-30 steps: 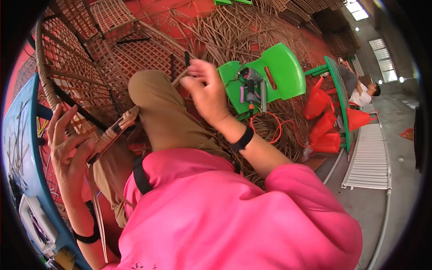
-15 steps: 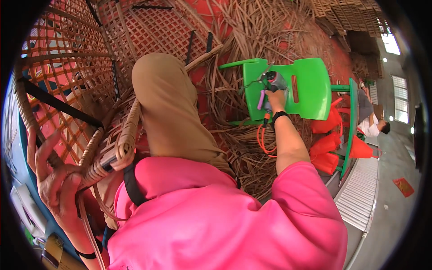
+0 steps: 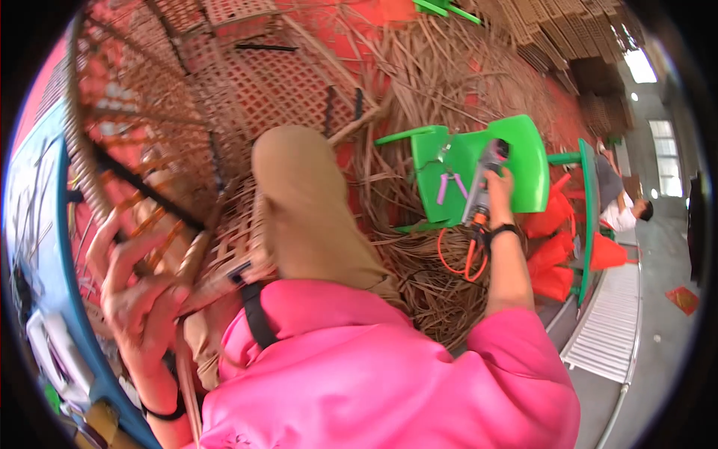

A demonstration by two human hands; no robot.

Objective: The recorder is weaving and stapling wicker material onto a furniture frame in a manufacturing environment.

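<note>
My right hand (image 3: 499, 191) grips a grey-and-black air stapler (image 3: 480, 179), held up over a small green chair (image 3: 529, 146). An orange hose (image 3: 449, 260) loops from the tool's lower end. On the chair lie cutting pliers with pink handles (image 3: 443, 188). At the left, my left hand (image 3: 146, 299) is closed round a wrapped bar of a woven rattan frame (image 3: 196, 258), its forefinger stretched up along the frame. Pale strips (image 3: 188, 382) hang down beside that wrist. The frame rests against my leg (image 3: 299, 198).
Loose rattan strips (image 3: 426, 75) cover the red floor ahead. Orange-red cones (image 3: 550, 269) stand by another green chair at the right. Stacked woven panels (image 3: 550, 30) rise at the far right, and a person (image 3: 621, 209) sits beyond. A blue table (image 3: 52, 247) borders the left.
My right hand has lifted the stapler off the chair, toward the right, leaving the pliers there. The view has shifted slightly; my left hand stays at the frame.
</note>
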